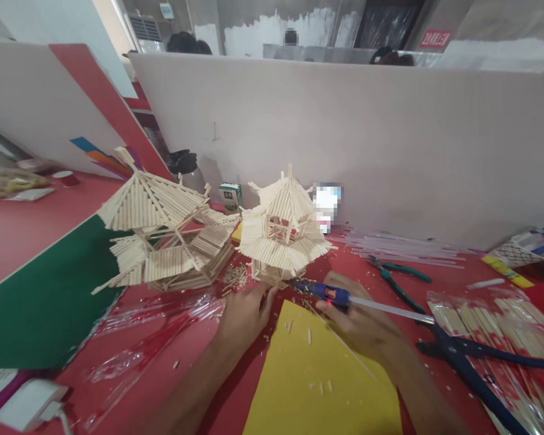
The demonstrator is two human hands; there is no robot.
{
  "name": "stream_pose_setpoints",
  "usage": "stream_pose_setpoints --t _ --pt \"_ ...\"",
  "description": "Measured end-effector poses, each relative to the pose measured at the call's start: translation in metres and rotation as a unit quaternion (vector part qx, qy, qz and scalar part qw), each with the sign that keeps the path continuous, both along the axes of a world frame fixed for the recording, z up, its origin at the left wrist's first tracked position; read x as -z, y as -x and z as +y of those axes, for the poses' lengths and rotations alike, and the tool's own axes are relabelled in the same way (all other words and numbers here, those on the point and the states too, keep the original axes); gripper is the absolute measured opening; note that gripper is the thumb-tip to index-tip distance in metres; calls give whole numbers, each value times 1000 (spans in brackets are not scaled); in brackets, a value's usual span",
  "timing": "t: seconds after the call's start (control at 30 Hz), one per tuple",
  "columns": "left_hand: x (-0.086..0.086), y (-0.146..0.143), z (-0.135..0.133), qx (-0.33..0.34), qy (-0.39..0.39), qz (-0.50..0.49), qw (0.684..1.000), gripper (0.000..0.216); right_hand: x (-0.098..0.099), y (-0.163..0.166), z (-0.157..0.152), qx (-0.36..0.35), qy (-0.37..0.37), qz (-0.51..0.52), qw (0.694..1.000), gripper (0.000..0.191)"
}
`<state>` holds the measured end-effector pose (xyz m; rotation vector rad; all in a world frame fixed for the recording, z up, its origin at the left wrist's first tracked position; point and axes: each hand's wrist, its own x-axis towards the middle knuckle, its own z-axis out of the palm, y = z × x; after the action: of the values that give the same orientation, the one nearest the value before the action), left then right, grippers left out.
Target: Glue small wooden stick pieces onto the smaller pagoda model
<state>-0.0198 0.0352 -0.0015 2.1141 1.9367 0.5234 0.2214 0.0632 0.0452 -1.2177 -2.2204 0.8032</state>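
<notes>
A small pagoda model (283,248) built of thin wooden sticks stands in the middle, with two tiers of roof. My left hand (247,311) is closed at its front base, thumb and fingers on the lower edge; the fingertips are partly hidden. In my right hand (356,308) is a blue glue gun (333,294), its nozzle pointing left at the pagoda's base and a small red light glowing. A clear glue stick (390,310) sticks out of the gun's back. Left of the small pagoda stands a larger stick pagoda (163,235).
A yellow sheet (321,380) with stick bits lies in front. At right are green-handled pliers (392,281), dark-handled cutters (457,353), bagged sticks (503,326) and loose glue sticks (399,246). A phone (327,208) leans on the white partition (344,133). A white charger (31,405) lies front left.
</notes>
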Motion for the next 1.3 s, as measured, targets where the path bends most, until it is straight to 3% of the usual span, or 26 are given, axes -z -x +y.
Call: stream_pose_setpoints --t 0.47,1.3 --pt "0 2 0 -7 12 9 1000 37 13 6 4 -21 -101 -58 993 30" --pt "-1 3 0 -3 13 3 1000 37 25 5 8 -35 -148 -112 982 31"
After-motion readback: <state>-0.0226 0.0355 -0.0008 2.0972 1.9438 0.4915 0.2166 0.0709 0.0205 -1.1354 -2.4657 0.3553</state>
